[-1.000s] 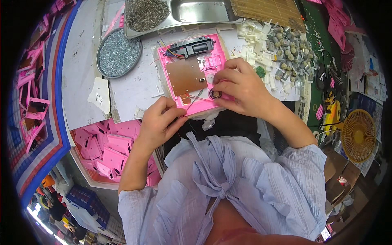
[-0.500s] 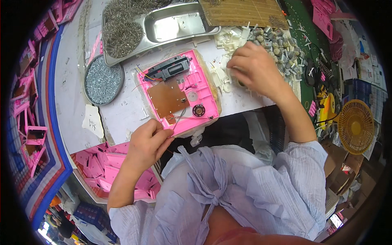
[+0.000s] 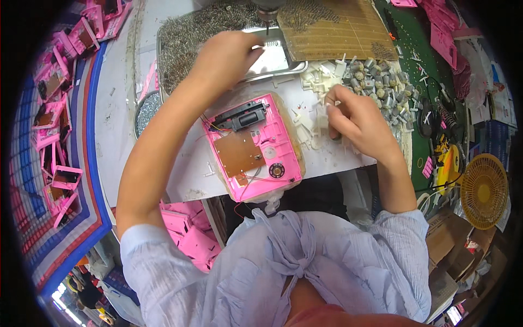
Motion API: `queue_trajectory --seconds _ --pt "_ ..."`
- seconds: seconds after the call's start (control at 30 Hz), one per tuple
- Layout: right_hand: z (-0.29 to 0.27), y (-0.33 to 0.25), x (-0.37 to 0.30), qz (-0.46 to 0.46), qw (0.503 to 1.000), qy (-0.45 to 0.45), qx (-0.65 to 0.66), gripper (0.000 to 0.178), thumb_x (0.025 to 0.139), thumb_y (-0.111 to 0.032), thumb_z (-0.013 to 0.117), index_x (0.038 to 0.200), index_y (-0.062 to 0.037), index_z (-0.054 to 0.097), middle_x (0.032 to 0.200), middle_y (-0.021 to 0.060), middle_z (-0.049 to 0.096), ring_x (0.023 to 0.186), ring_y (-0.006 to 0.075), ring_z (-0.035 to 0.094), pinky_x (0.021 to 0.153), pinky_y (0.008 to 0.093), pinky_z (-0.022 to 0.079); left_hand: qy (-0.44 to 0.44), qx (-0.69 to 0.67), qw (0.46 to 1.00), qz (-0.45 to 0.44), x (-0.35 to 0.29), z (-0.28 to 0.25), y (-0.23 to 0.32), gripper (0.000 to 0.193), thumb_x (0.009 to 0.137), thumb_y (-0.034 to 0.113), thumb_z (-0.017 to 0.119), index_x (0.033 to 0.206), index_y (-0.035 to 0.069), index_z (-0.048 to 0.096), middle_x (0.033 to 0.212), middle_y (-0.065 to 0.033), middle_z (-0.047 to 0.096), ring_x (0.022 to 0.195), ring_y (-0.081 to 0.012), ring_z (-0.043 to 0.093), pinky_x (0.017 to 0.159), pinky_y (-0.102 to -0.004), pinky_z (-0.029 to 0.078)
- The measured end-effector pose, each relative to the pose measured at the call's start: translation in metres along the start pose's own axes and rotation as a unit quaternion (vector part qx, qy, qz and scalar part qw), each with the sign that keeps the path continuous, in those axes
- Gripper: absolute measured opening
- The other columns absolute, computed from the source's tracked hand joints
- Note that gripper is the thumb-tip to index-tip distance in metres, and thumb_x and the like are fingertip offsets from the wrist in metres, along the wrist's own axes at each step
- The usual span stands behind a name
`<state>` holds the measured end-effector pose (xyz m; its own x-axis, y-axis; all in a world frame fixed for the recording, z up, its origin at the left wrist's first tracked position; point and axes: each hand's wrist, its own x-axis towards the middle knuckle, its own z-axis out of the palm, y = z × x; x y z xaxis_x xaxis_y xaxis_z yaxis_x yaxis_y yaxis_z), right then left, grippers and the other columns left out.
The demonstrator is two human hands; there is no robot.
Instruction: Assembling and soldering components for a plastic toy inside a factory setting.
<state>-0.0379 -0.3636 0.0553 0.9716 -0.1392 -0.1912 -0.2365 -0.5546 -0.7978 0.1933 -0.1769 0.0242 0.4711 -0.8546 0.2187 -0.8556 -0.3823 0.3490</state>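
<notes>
My left hand (image 3: 229, 59) reaches over the metal tray (image 3: 297, 68), thumb and forefinger a little apart near its small compartment. Several small springs (image 3: 269, 44) lie in that compartment. My right hand (image 3: 364, 124) is curled by the white plastic parts (image 3: 321, 76), fingertips closed together; what they hold is too small to make out. Between my arms a pink plastic casing (image 3: 248, 192) lies open side up in a clear-edged holder. Inside it are a brown circuit board (image 3: 239, 152), a black mechanism (image 3: 239, 117), thin wires and a round speaker (image 3: 277, 170).
A machine spindle (image 3: 267, 16) hangs over the tray. Springs (image 3: 190, 38) heap at the tray's left, and a dish of small metal pieces (image 3: 146, 111) is partly behind my left arm. Grey-and-white parts (image 3: 384, 82) pile at right, near a yellow fan (image 3: 483, 191).
My left hand has left the casing's lower corner and moved up over the metal tray. My right hand stays by the white parts, its fingers now more curled. The whole view has shifted slightly.
</notes>
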Motion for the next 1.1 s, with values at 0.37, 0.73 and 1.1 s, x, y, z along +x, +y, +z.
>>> queue_trajectory --seconds 0.37,0.73,1.1 --pt "0.006 0.016 -0.047 -0.038 0.953 0.074 0.291 0.021 0.079 0.003 0.070 0.098 -0.0012 0.063 0.094 -0.0003 0.060 0.091 0.0097 0.058 0.084 0.0260 0.048 0.003 0.032 0.999 0.035 -0.002 -0.014 -0.006 0.018 0.085 0.014 0.070 0.100 0.004 0.069 0.089 -0.0154 0.071 0.079 -0.0313 0.070 0.072 -0.0425 0.056" --pt "0.037 -0.022 -0.035 -0.303 0.939 0.004 0.164 0.032 0.078 -0.002 0.079 0.110 -0.0023 0.073 0.099 0.0105 0.075 0.080 0.0223 0.070 0.070 0.0321 0.054 -0.055 -0.843 0.511 -0.160 -0.191 -0.026 0.096 0.009 0.096 0.004 0.066 0.100 -0.004 0.062 0.103 -0.0208 0.065 0.054 -0.0138 0.060 0.041 -0.0205 0.039" --pt "0.050 -0.019 -0.040 -0.311 0.932 -0.060 0.175 0.031 0.075 -0.001 0.080 0.106 -0.0003 0.072 0.098 0.0148 0.075 0.085 0.0313 0.071 0.076 0.0398 0.054 -0.061 -0.913 0.370 -0.162 -0.214 0.006 0.108 0.011 0.098 0.008 0.065 0.100 -0.001 0.062 0.100 -0.0219 0.064 0.043 -0.0077 0.045 0.037 -0.0190 0.031"
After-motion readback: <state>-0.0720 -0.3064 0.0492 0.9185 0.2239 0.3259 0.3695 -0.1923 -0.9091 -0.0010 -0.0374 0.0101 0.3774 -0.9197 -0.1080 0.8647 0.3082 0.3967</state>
